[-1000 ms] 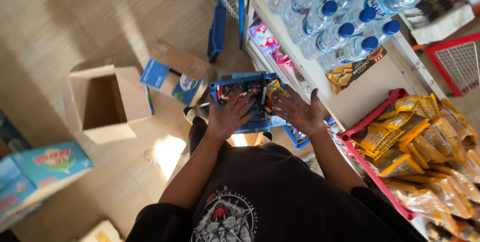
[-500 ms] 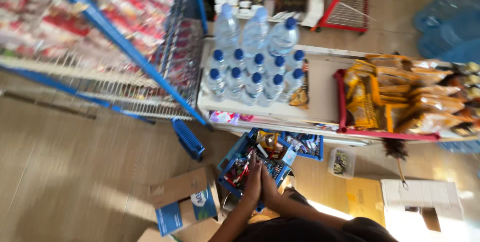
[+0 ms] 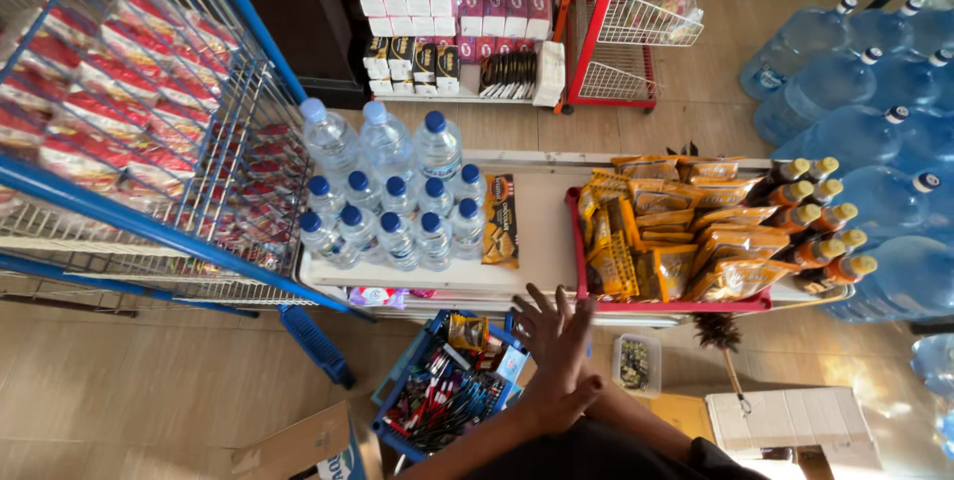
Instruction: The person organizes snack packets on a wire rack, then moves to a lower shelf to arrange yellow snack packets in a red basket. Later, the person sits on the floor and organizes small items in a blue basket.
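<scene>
A bare strip of the tabletop (image 3: 542, 241) lies open between the water bottles (image 3: 393, 207) and the red tray (image 3: 668, 305). Only a flat snack packet (image 3: 500, 221) lies there, beside the bottles. The blue basket (image 3: 397, 393) crowds the floor below the front edge.

Both hands were pressed together, left hand (image 3: 545, 361) against right hand (image 3: 576, 346), fingers spread, hovering above the blue basket (image 3: 402, 396) of small packets. Just beyond, the white shelf (image 3: 542, 241) carried water bottles (image 3: 393, 202) beside a red tray (image 3: 671, 305) of yellow snack packs.

Red-and-white snack packets (image 3: 129, 92) fill the blue wire rack at left. Yellow-orange pouches (image 3: 666, 232) crowd a red tray on the right of the counter. One brown-and-yellow packet (image 3: 500, 222) lies beside the bottles. Small white, pink and black boxes (image 3: 447, 33) line the far shelf.
</scene>
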